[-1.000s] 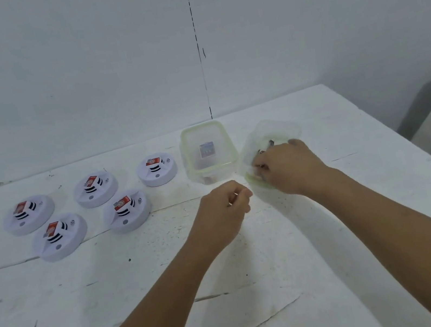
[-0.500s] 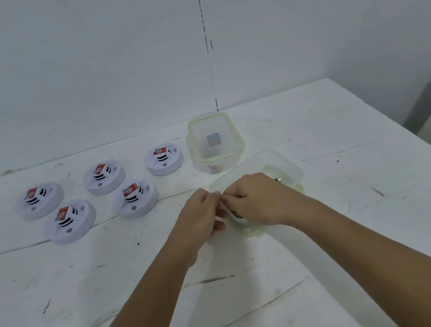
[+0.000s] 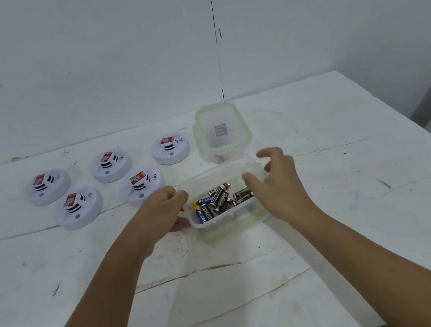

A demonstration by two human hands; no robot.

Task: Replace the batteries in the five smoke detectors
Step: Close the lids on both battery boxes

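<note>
L hand (image 3: 164, 213) grips battery box (image 3: 228, 219) at its 9 o'clock rim; R hand (image 3: 277, 181), fingers loosely spread, hovers at 3 o'clock; batteries (image 3: 219, 201) inside.

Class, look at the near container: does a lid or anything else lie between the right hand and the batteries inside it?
Nothing visible does. The near container is open-topped, its batteries exposed. The right hand hovers over its right side, fingers spread; the left hand holds its left rim.
</note>
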